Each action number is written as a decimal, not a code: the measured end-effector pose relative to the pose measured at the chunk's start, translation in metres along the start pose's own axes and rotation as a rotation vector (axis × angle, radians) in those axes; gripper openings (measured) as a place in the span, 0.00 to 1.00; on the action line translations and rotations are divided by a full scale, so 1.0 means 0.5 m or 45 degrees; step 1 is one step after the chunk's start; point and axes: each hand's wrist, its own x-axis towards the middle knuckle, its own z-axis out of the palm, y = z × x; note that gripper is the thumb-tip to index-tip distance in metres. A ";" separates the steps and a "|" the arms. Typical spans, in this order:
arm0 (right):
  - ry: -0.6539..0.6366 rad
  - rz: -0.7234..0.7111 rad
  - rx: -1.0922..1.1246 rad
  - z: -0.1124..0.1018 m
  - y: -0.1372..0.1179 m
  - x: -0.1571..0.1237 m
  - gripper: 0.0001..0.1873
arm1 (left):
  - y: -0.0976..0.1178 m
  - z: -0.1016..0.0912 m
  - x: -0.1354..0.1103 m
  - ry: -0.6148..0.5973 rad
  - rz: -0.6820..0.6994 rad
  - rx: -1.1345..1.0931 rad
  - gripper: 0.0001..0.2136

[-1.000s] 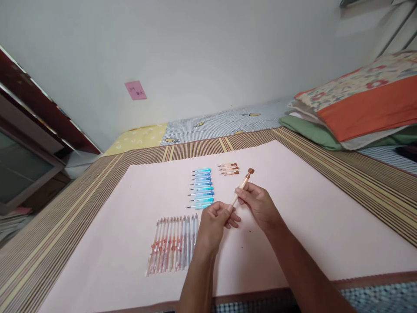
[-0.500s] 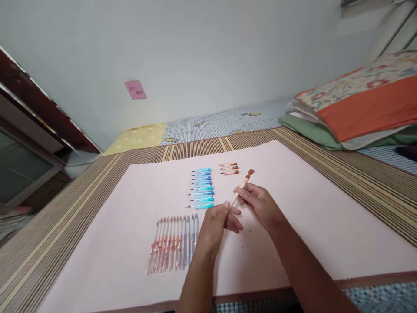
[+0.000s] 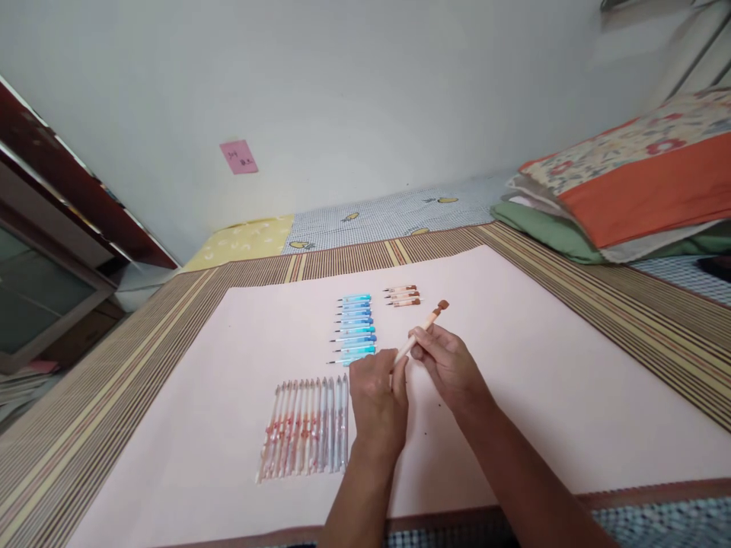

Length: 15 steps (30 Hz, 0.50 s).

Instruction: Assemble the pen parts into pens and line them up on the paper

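Observation:
A cream pencil-like pen (image 3: 429,319) with a brown cap-like end is held slantwise above the pink sheet, brown end up and to the right. My right hand (image 3: 451,364) pinches its barrel near the middle. Closed around its lower end is my left hand (image 3: 378,399), which hides the tip. Just beyond the hands lie three short brown-and-cream pens (image 3: 403,295) with dark pointed tips. To their left, several blue ones (image 3: 355,313) form a column, tips pointing left. Left of my left hand, several clear pens (image 3: 302,422) with reddish and bluish patterns lie side by side.
The pink sheet (image 3: 171,426) covers much of a striped mat (image 3: 74,396). Folded bedding with an orange-edged pillow (image 3: 645,190) is piled at the right. A pale wall with a pink note (image 3: 239,157) stands behind. Small dark specks lie near my right wrist.
My left hand has turned over and its fingers have curled in around the pen's lower end. My right hand stays on the barrel, nearly in place.

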 end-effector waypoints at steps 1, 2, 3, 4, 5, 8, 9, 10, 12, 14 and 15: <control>0.009 0.007 0.012 0.004 -0.001 -0.002 0.18 | 0.000 0.002 -0.001 0.030 0.012 -0.008 0.06; 0.011 0.012 0.023 0.007 -0.003 -0.003 0.18 | 0.001 0.004 -0.002 0.049 -0.010 -0.041 0.05; 0.005 0.017 0.035 0.009 -0.004 -0.004 0.18 | 0.003 0.004 -0.001 0.054 -0.066 -0.101 0.04; -0.007 0.022 0.048 0.010 -0.005 -0.004 0.18 | 0.006 0.004 0.000 0.040 -0.149 -0.195 0.04; -0.026 0.028 0.054 0.010 -0.007 -0.003 0.18 | 0.009 0.003 0.002 0.009 -0.247 -0.322 0.05; -0.068 0.022 0.020 -0.002 -0.013 0.004 0.19 | 0.015 -0.004 0.013 -0.080 -0.501 -0.731 0.08; -0.051 -0.001 -0.002 -0.009 -0.017 0.007 0.20 | 0.015 -0.007 0.016 -0.087 -0.548 -0.815 0.09; -0.012 -0.035 -0.023 -0.018 -0.020 0.010 0.21 | 0.014 -0.010 0.020 -0.085 -0.579 -0.862 0.09; 0.112 -0.119 -0.059 -0.034 -0.029 0.016 0.25 | 0.010 -0.014 0.024 -0.087 -0.613 -0.890 0.09; 0.190 -0.186 -0.124 -0.047 -0.037 0.019 0.24 | 0.007 -0.016 0.025 -0.112 -0.623 -0.905 0.09; 0.200 -0.212 -0.169 -0.050 -0.040 0.019 0.23 | 0.006 -0.016 0.025 -0.120 -0.625 -0.912 0.09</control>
